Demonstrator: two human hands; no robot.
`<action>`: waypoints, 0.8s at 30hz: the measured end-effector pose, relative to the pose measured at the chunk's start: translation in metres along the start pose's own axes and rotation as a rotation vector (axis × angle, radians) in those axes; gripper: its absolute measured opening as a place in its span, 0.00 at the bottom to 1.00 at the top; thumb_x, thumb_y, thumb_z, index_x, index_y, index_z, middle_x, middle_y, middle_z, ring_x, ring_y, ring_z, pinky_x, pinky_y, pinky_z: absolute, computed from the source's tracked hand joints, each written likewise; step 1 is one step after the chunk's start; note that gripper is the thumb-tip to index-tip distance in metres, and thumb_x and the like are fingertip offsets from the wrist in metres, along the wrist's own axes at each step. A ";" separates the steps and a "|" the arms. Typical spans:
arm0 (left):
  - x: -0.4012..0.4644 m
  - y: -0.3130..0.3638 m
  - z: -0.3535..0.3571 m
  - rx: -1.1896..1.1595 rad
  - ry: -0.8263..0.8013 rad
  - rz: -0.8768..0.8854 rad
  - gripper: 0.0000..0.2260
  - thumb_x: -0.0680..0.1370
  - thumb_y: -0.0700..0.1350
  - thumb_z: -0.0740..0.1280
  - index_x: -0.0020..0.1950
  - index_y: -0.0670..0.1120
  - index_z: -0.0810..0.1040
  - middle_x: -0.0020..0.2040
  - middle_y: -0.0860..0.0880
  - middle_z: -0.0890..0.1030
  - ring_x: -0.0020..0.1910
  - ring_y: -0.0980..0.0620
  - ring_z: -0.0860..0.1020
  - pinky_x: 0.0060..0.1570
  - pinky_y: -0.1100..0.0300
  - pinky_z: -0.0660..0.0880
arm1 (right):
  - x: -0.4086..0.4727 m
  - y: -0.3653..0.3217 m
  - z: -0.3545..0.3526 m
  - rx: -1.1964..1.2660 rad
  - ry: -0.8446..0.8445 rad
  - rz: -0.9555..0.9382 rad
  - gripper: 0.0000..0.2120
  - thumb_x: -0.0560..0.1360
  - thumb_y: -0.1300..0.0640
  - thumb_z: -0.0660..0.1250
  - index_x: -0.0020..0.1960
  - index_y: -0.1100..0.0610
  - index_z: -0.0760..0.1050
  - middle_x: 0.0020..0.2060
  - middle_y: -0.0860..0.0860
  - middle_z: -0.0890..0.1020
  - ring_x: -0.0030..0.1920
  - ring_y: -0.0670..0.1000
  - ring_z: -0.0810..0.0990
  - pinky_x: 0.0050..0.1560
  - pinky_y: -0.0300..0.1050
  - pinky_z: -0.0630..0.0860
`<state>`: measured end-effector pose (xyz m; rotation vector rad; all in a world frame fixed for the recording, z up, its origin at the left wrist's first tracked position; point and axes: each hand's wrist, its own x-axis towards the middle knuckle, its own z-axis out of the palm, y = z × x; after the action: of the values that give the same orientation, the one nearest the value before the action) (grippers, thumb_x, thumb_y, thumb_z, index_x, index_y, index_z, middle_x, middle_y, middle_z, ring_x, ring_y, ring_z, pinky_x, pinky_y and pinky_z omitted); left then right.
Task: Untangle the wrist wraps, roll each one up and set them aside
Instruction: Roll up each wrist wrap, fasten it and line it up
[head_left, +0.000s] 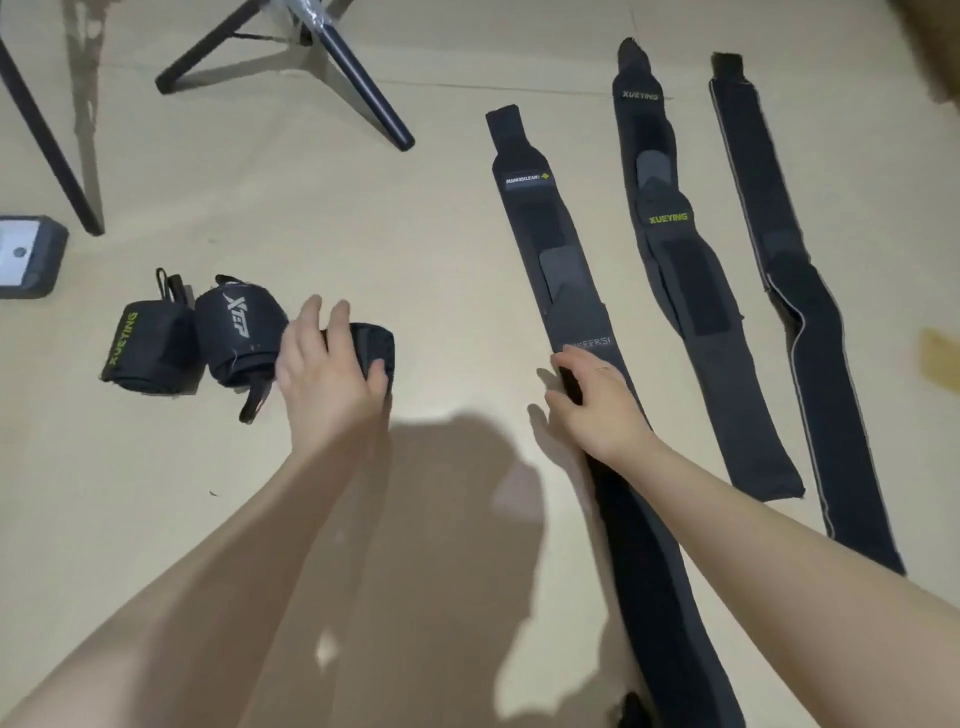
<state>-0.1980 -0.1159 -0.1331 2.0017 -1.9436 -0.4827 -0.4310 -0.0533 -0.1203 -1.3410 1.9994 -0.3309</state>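
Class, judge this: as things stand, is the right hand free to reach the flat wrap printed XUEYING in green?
Probably yes. The XUEYING wrap lies flat just beyond the right hand, with only bare floor between, though that hand first has to let go of the nearest flat wrap.

**Setting: bare indoor floor, likely a recording or workout corner**

Plain beige floor (260, 208), smooth, with a faint seam. Slanted black metal tripod legs (363, 88) stand on it at upper left, beside a small grey-and-white box device (26, 257). Black fabric wrist wraps (556, 260) lie directly on the floor. Room type cannot be told more exactly.
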 end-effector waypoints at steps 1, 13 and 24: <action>-0.004 0.011 0.007 -0.026 -0.009 0.105 0.24 0.74 0.40 0.66 0.70 0.42 0.67 0.73 0.41 0.62 0.71 0.41 0.59 0.68 0.46 0.56 | 0.003 0.013 -0.003 -0.110 0.056 0.018 0.22 0.78 0.58 0.61 0.71 0.57 0.66 0.74 0.53 0.63 0.73 0.51 0.60 0.70 0.40 0.55; -0.078 0.065 0.096 -0.265 -0.549 0.410 0.18 0.78 0.38 0.61 0.69 0.44 0.71 0.74 0.45 0.62 0.72 0.45 0.63 0.69 0.54 0.62 | -0.029 0.065 0.025 -0.296 0.111 0.144 0.20 0.77 0.60 0.60 0.68 0.58 0.71 0.72 0.58 0.66 0.65 0.62 0.68 0.63 0.50 0.65; -0.073 0.072 0.094 -0.201 -0.608 0.459 0.23 0.80 0.39 0.56 0.75 0.51 0.61 0.77 0.50 0.56 0.73 0.50 0.60 0.67 0.61 0.59 | -0.024 0.088 0.004 0.158 0.155 0.461 0.18 0.76 0.57 0.66 0.62 0.62 0.64 0.54 0.55 0.70 0.47 0.55 0.71 0.45 0.44 0.67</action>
<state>-0.3059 -0.0439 -0.1831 1.3067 -2.4754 -1.2024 -0.4846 0.0069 -0.1623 -0.7461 2.2846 -0.3741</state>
